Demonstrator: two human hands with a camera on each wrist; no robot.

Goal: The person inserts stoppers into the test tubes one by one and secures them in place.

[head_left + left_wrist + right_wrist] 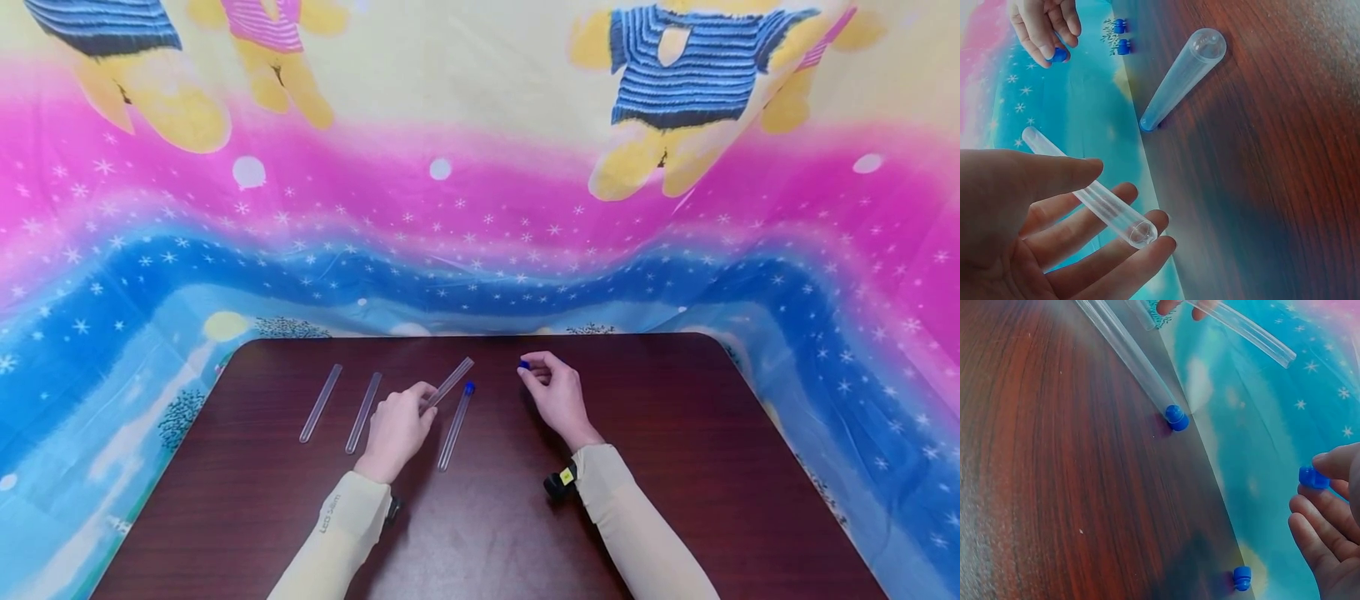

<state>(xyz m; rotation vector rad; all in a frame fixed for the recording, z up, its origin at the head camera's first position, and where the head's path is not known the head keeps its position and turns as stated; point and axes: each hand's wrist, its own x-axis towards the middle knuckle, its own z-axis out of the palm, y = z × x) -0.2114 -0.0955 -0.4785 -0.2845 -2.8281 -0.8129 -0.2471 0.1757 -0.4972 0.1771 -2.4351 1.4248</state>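
A printed cloth point(450, 200) backs the desk point(480, 542). The left grip point(397, 425) and right grip point(558, 396) stand over the desk. Left grip: pinches a clear tube point(450, 382), long axis slanting away and to the right, rim end towards the right grip. A capped tube point(454, 429) lies on the desk between the grips (nearer the left). Two more tubes point(321, 403) lie left. Right grip: pinches a blue cap point(523, 366), right of the held tube's rim, apart from it.
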